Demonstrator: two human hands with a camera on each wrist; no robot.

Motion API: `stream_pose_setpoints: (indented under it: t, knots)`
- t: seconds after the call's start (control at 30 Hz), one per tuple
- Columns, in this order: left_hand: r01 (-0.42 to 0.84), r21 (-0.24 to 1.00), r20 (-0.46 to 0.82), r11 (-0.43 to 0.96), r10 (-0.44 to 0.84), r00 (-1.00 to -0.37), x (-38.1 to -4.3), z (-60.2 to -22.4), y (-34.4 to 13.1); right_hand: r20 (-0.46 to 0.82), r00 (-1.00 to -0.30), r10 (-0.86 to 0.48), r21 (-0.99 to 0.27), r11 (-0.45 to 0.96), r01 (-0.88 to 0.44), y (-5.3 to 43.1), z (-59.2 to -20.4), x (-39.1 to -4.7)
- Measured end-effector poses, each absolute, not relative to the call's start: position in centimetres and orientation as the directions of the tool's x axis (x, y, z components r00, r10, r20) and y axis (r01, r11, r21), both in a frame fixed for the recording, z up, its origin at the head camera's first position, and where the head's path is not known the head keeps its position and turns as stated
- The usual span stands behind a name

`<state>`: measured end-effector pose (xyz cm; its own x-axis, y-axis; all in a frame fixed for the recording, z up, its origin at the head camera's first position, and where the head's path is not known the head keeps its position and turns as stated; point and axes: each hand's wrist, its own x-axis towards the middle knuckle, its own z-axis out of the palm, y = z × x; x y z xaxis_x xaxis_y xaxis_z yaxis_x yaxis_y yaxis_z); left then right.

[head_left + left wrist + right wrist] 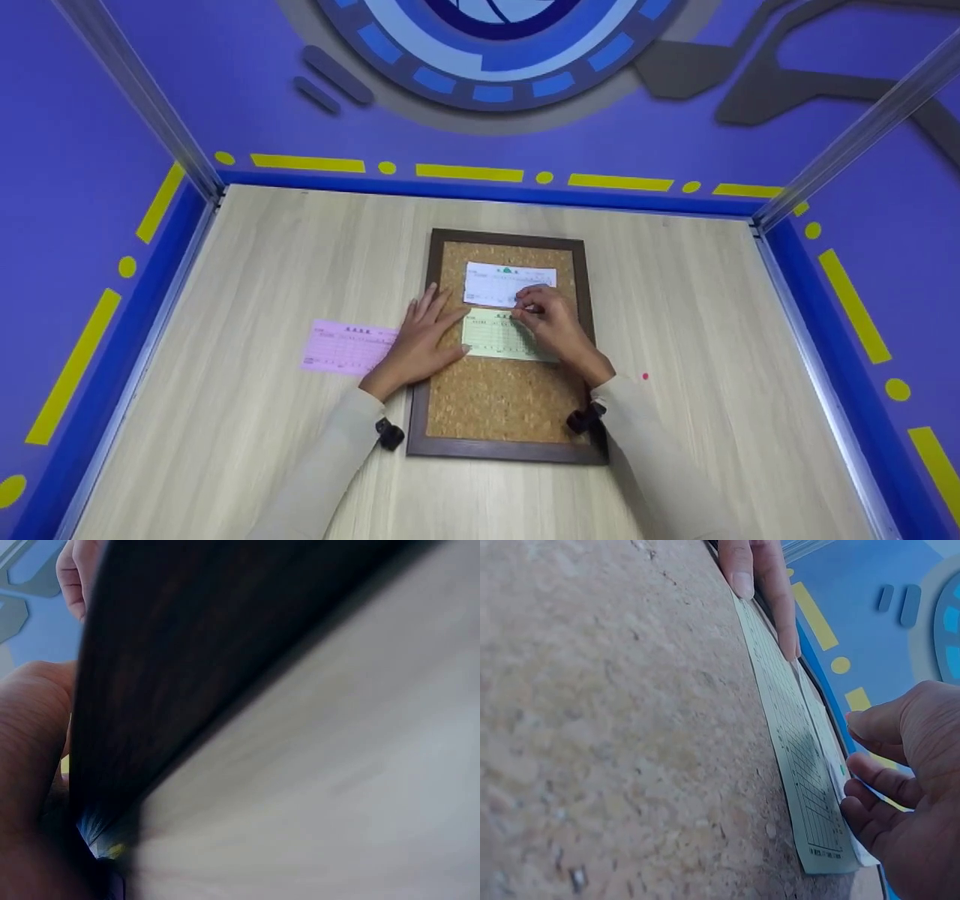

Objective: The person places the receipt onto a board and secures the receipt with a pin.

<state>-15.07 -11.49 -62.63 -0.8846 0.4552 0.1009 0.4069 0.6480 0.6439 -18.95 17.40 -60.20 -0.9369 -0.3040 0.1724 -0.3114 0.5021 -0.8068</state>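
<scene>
On a rectangular cork board with a dark-brown frame point(495, 405), a pale-green printed paper slip point(487, 336).
Left of the board lies a pink paper slip point(341, 349); the left hand point(424, 336), fingers spread, touches the green slip's left edge; the right hand point(556, 324) curls over its top edge, any pinch impossible to tell; just beyond, a white paper slip point(489, 282).

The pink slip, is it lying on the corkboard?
No, the pink slip lies on the table, to the left of the corkboard.
</scene>
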Motion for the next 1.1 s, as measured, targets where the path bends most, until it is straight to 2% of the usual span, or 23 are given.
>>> stream_pose_setpoints:
  t: [0.4, 0.83, 1.1]
  knots:
    - [0.399, 0.644, 0.086, 0.653, 0.457, -0.886, -15.2, -63.0, -11.6, 0.153, -0.919, -0.365, -0.788, 0.516, -0.336, 17.0, -60.2, -19.5]
    - [0.398, 0.644, 0.086, 0.653, 0.455, -0.886, -15.2, -62.9, -11.5, 0.223, -0.901, -0.373, -0.766, 0.505, -0.398, 17.0, -62.4, -20.3]
    - [0.4, 0.642, 0.087, 0.653, 0.457, -0.885, -15.2, -62.9, -11.5, 0.15, -0.919, -0.365, -0.738, 0.578, -0.349, 16.3, -60.5, -19.7]
